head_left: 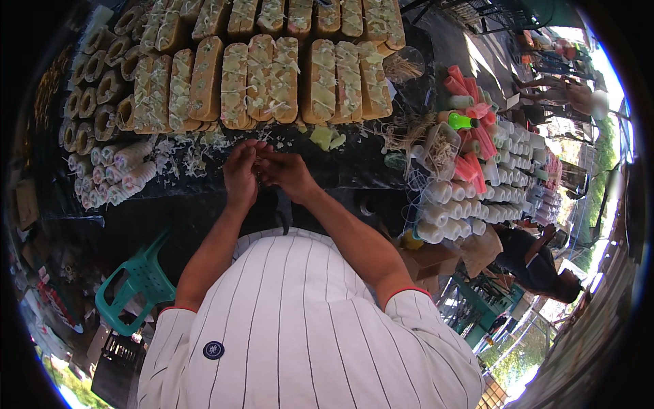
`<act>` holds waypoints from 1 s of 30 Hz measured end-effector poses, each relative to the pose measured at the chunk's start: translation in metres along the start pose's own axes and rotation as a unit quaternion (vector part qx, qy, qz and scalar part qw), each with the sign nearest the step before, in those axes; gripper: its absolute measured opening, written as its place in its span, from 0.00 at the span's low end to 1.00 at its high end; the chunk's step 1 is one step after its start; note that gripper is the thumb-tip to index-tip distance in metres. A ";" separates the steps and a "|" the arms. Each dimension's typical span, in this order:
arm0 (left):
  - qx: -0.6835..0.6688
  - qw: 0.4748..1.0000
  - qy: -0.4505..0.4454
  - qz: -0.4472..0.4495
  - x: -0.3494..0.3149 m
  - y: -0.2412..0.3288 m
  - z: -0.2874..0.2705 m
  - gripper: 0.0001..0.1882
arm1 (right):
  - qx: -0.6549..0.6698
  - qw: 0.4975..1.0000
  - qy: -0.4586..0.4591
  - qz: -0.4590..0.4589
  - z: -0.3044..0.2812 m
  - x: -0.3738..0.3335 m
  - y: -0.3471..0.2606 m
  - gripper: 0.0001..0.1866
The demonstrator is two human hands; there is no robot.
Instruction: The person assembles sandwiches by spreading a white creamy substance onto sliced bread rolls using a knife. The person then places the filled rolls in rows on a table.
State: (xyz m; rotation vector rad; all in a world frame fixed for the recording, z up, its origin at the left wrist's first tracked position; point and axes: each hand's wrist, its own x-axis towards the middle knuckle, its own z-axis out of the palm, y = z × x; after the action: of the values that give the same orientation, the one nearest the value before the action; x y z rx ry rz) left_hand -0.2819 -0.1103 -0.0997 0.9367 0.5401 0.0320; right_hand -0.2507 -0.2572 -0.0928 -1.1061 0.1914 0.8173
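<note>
Both my hands meet close together over the front part of the dark table (347,160). My left hand (242,174) is closed, its fingers bent in against the other hand. My right hand (285,172) is closed as well, with thumb and fingers pinched together. Whatever lies between the fingers is too small and hidden to name. Just beyond them stand rows of long tan blocks (234,85), their tops streaked with pale green drips and white strands. Flat pale green pieces (324,138) lie to the right of my hands.
Hollow tan tubes (107,117) are stacked at the far left, above a pile of whitish cylinders (112,174). Rolls of white material (453,211), pink tubes (480,140) and a bright green bottle top (463,121) crowd the right. A green plastic chair (139,283) stands left; a person (535,255) is at right.
</note>
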 end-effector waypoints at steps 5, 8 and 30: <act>0.118 0.991 -0.062 0.024 -0.022 0.008 0.030 0.18 | -0.016 1.000 0.016 -0.008 -0.005 -0.019 -0.043 0.15; 0.125 0.978 -0.146 0.083 -0.032 0.032 0.069 0.20 | 0.010 0.999 0.019 -0.027 -0.023 -0.053 -0.079 0.15; 0.674 0.662 0.072 0.320 0.025 0.188 0.100 0.19 | -0.638 0.620 0.113 -0.443 -0.013 0.129 -0.347 0.11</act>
State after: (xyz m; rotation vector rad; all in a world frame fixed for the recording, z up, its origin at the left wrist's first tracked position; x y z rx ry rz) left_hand -0.1766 -0.0665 0.0820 2.6055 0.2711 0.3907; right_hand 0.0750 -0.2732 0.0827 -2.3474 -0.8582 -0.2850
